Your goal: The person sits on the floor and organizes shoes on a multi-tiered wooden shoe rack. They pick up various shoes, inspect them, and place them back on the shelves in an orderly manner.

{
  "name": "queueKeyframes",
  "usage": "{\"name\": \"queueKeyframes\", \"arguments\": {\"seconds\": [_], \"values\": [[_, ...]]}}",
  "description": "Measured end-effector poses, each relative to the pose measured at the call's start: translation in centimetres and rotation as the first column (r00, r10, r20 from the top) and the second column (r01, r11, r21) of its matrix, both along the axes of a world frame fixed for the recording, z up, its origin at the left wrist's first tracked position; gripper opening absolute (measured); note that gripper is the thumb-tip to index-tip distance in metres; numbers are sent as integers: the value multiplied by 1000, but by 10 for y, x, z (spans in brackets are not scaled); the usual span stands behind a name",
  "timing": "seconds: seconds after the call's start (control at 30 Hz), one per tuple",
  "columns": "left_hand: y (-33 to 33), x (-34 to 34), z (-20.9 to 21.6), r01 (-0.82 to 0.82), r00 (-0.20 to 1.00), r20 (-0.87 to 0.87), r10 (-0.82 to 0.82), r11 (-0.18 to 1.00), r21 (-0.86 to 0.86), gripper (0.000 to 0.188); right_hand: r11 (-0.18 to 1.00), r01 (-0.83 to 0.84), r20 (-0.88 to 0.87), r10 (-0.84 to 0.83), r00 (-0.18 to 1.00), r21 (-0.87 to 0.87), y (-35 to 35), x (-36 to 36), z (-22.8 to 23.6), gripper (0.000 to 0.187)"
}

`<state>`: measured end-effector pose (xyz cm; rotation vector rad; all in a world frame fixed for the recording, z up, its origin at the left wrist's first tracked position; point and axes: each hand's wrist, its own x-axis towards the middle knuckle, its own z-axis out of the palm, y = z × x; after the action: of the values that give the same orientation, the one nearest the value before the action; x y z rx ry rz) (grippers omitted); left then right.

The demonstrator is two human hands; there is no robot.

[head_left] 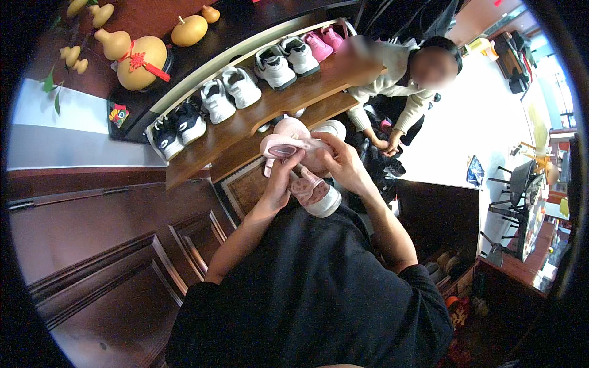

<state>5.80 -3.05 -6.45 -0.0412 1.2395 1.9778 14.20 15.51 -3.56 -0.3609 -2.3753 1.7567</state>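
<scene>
Black T-shirt (300, 288), short sleeves (424, 294), bare forearms (391, 227).

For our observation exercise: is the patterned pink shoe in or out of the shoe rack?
Out: the patterned pink shoe is at the left hand, before the black shirt.

The pale pink shoes (316, 191) between the left hand (279, 184) and right hand (347, 164) have soft, smooth-looking uppers; the sole below the right hand looks like matt, rubbery plastic. Beyond both hands, the brown board (211, 141) is wood-like with a low sheen, and a white sneaker (216, 104) looks smooth and leathery. Farther past the left hand, the large gourd (132, 76) is smooth and softly glossy, its red tassel (144, 63) corded. Left of that hand, the dark panelled door (92, 264) looks like polished wood. Nearer than the hands, the black shirt (294, 276) is matt cloth.
</scene>
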Motion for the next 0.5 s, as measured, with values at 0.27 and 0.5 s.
{"name": "queueKeyframes", "arguments": {"seconds": [0.27, 0.5], "values": [[-1, -4, 8, 14, 999, -32, -13, 999, 32, 48, 993, 52, 92, -42, 995, -106, 1, -1, 5, 26], [4, -1, -3, 23, 994, -102, -29, 998, -65, 48, 985, 75, -11, -74, 997, 155, 2, -6, 8, 32]]}}
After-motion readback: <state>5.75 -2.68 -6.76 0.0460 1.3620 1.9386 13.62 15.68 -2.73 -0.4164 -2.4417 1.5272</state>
